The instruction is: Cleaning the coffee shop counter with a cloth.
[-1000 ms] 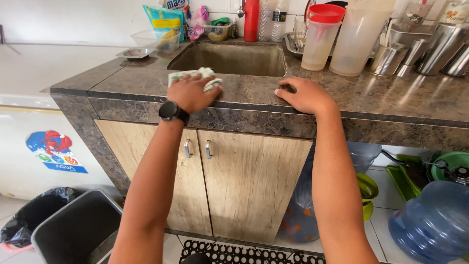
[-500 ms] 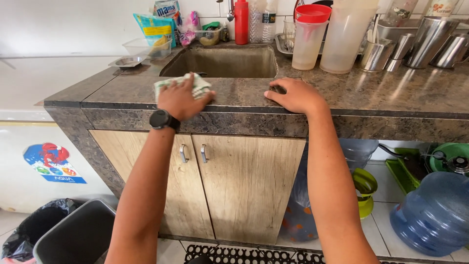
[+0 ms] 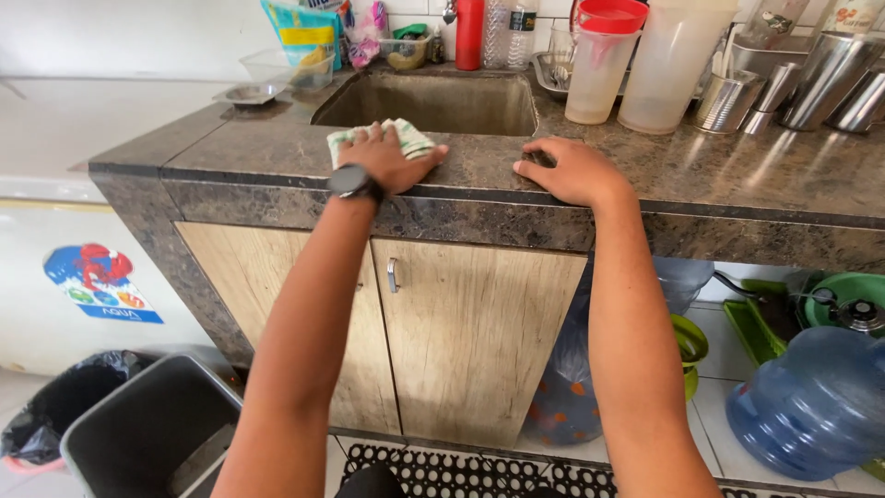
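Cloth (image 3: 406,138): pressed flat under left hand (image 3: 385,159), centre frame, on the counter (image 3: 737,175) lip before the sink (image 3: 433,103); since a second ago it has slid slightly leftward, wiping. Right hand (image 3: 573,171): empty, palm braced on counter, unmoved.

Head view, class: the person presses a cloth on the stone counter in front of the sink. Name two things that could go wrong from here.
1. The cloth under the left hand lies by the sink rim; a forward push might drop it in.
2. The jug with the red lid and the tall clear pitcher stand just beyond the right hand; a wide sweep could topple them.
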